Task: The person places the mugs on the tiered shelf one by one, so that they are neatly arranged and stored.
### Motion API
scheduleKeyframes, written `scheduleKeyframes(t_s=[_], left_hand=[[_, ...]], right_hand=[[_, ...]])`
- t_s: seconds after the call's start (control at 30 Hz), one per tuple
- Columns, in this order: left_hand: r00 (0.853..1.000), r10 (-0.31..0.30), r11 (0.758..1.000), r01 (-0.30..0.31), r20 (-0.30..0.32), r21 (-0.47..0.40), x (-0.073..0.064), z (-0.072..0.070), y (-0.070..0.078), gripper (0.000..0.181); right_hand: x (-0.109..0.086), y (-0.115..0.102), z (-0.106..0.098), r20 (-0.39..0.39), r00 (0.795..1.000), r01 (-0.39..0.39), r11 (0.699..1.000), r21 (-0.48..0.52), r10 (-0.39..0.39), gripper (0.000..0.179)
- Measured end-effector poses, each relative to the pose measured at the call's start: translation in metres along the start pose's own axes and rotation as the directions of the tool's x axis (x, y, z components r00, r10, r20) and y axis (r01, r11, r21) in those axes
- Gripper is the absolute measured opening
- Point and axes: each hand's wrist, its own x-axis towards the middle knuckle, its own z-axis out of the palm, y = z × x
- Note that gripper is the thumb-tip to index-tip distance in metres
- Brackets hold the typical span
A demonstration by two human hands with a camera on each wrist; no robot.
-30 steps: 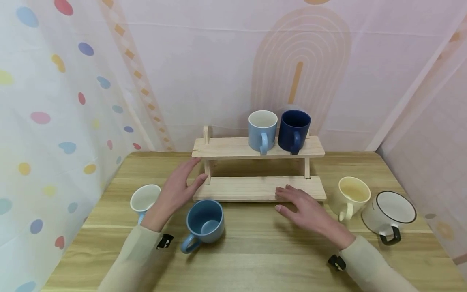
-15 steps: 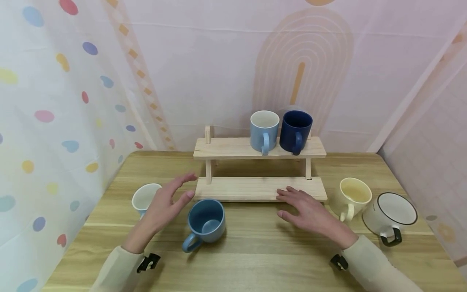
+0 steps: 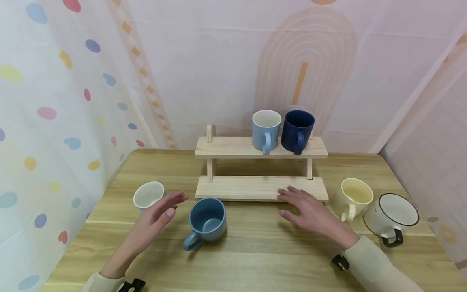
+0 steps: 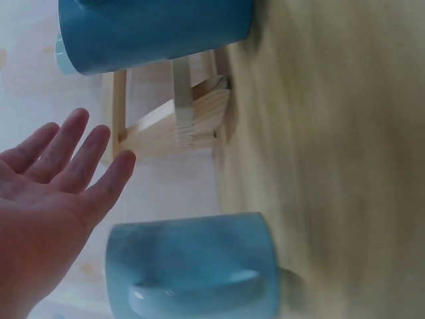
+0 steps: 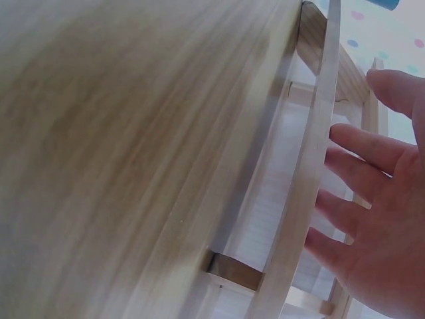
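Note:
My left hand [image 3: 155, 221] hovers with extended fingers between a white-lined light blue mug [image 3: 148, 195] and a teal-blue mug [image 3: 207, 220]; it grips neither. In the left wrist view, the light blue mug [image 4: 192, 269] and the darker mug [image 4: 156, 33] appear on either side of the fingers. My right hand [image 3: 306, 211] has its fingers spread, fingertips at the front edge of the wooden two-tier rack's lower shelf [image 3: 244, 188]. Up on the top shelf [image 3: 226, 147] a light blue mug [image 3: 265, 132] and a navy mug [image 3: 297, 132] stand upright side by side, handles forward.
To the right of the rack are a pale yellow mug [image 3: 355, 196] and a white mug with a black rim and handle [image 3: 392, 217]. A patterned curtain [image 3: 204, 61] hangs behind the wooden table [image 3: 255, 259].
My left hand has drawn back from the rack's left end toward the table's front left, uncovering more of the light blue mug there. My right hand has stayed at the lower shelf.

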Motion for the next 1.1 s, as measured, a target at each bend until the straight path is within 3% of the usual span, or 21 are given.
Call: scheduleKeyframes(t_s=[0.3,0.5,0.63,0.83,1.1], left_hand=[[0.997,-0.011,0.992,0.022,0.082,-0.123,-0.025,-0.005,-0.007,0.041],[0.985,-0.044,0.976,0.079,0.169,-0.204,-0.036,-0.007,-0.015,0.043],[0.964,-0.048,0.952,0.123,0.263,-0.279,-0.04,-0.006,-0.021,0.046],[0.919,-0.013,0.886,0.193,0.393,-0.422,-0.041,-0.002,-0.025,0.051],[0.886,0.002,0.859,0.236,0.463,-0.454,-0.035,0.005,-0.025,0.056]], right_hand=[[0.001,0.0,-0.001,0.011,1.0,-0.013,1.0,0.008,0.013,0.047],[0.001,-0.001,-0.002,0.018,1.0,-0.021,1.0,0.003,0.021,0.047],[0.001,0.0,-0.001,0.02,1.0,-0.018,1.0,0.004,0.018,0.047],[0.0,0.001,-0.001,0.011,1.0,-0.011,1.0,0.005,0.01,0.048],[0.0,0.001,-0.001,0.007,1.0,0.002,1.0,0.003,-0.002,0.047]])
